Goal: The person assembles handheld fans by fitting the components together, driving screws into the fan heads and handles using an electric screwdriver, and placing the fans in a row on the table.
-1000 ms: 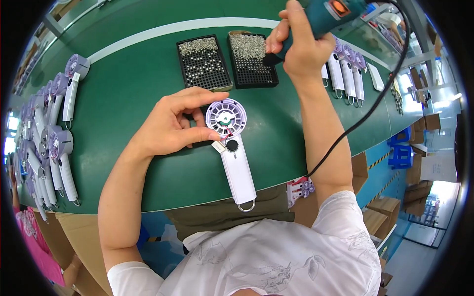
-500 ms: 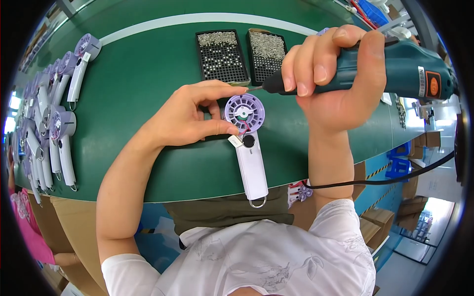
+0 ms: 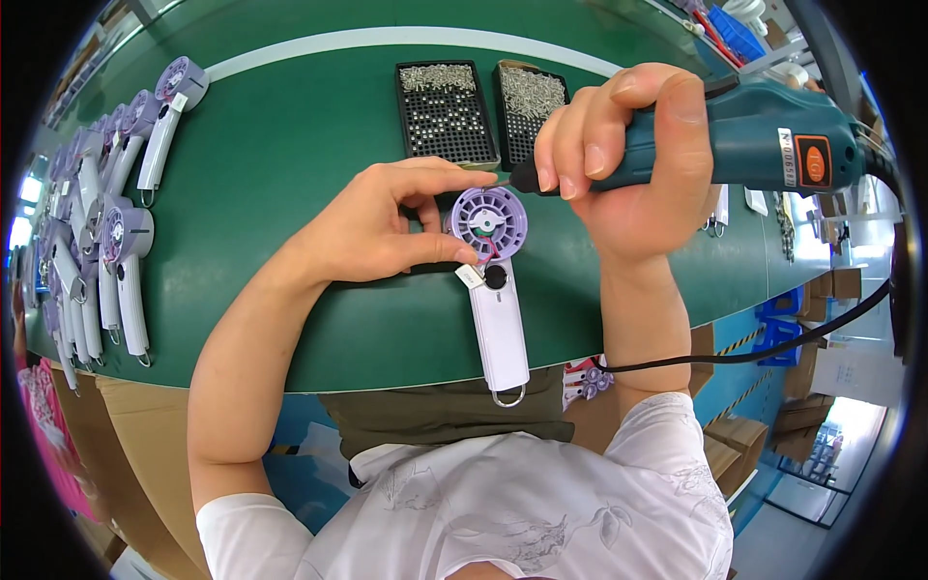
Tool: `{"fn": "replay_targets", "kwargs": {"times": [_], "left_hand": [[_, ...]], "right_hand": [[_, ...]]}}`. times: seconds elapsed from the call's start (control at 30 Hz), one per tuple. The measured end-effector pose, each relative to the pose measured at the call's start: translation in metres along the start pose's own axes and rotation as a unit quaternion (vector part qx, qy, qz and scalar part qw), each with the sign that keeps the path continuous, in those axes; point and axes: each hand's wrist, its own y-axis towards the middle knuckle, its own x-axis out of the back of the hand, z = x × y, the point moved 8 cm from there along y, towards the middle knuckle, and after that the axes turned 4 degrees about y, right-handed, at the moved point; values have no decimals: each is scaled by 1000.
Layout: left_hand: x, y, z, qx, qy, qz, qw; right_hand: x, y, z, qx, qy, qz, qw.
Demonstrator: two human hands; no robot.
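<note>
A handheld fan (image 3: pixel 499 324) with a white handle and a purple round head lies on the green bench, its wire loop toward me. My left hand (image 3: pixel 396 217) grips the fan's head from the left, thumb near the small white tag and forefinger along the top rim. In my right hand (image 3: pixel 633 159) is a teal electric screwdriver (image 3: pixel 764 135), held sideways with its dark nose pointing left. Its bit reaches the top rim of the fan head, beside my left fingertip. Whether a screw sits at the bit is too small to tell.
Two black screw trays (image 3: pixel 447 121) with many small silver screws stand beyond the fan. More purple-and-white fans (image 3: pixel 126 237) are piled along the left of the green bench (image 3: pixel 290 106). A black cable (image 3: pixel 754 358) loops at the right. Cardboard boxes (image 3: pixel 735 440) stand below the bench.
The screwdriver and my right hand have moved left, bringing the driver's nose closer to the fan's rim. My left hand still holds the fan.
</note>
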Motion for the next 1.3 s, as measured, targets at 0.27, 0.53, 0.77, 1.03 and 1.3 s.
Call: {"fn": "replay_targets", "kwargs": {"times": [0.27,0.53,0.77,1.03,1.3], "left_hand": [[-1,0,1,-2,-37,4,999],[-1,2,-1,-24,-35,7,999],[0,1,4,-24,-32,6,999],[-1,2,2,-25,-17,10,999],[-1,1,0,-28,-30,15,999]], "right_hand": [[-26,4,-7,22,-113,11,993],[-31,13,-24,-38,-91,-23,995],[-30,17,-27,-78,-65,45,994],[23,62,-24,-9,21,-53,998],[24,53,-66,-60,-21,-171,983]]}}
